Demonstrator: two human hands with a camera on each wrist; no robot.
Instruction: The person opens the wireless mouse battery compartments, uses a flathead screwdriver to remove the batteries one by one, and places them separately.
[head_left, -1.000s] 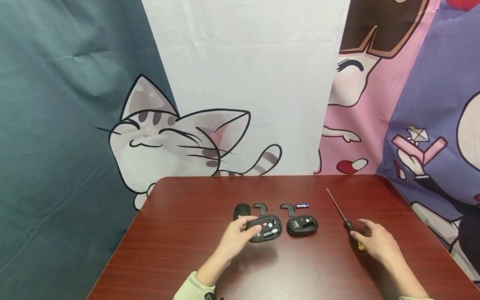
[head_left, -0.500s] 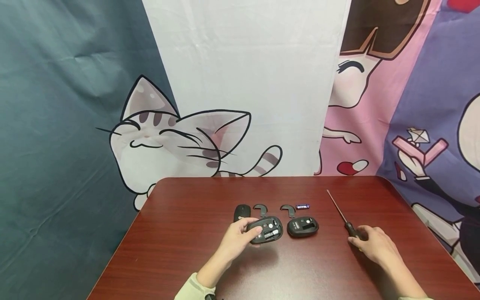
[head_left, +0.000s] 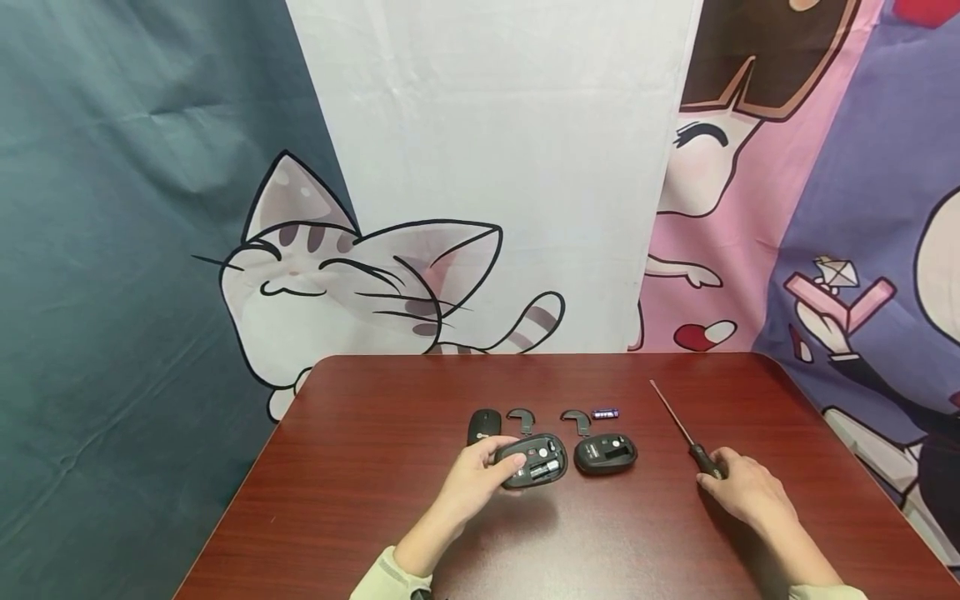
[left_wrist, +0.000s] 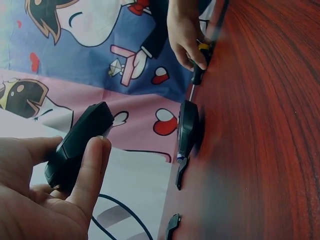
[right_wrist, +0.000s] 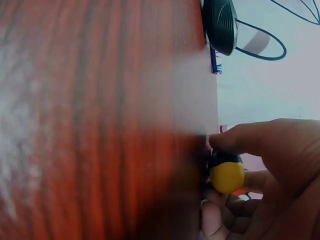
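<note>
My left hand (head_left: 472, 479) holds a black computer mouse (head_left: 538, 461) above the table, thumb on its upturned underside. Its battery compartment is uncovered and a silver battery (head_left: 544, 468) lies in it. To the right, my right hand (head_left: 750, 487) grips the handle of a screwdriver (head_left: 703, 460), whose long shaft points to the far side. In the right wrist view the yellow handle end (right_wrist: 227, 177) shows between thumb and fingers, right by the tabletop. Between my hands a second mouse (head_left: 592, 455) lies underside up, its battery slot uncovered.
Behind the mice lie two curved battery covers, a left one (head_left: 522, 417) and a right one (head_left: 577, 419), and a blue battery (head_left: 605, 413). Another black mouse (head_left: 484, 423) stands behind my left hand. A printed cloth (head_left: 480, 167) hangs beyond the table's far edge.
My right hand has come down onto the screwdriver handle and taken hold of it; the shaft's tip has shifted slightly left. The left hand and its mouse are nearly still.
</note>
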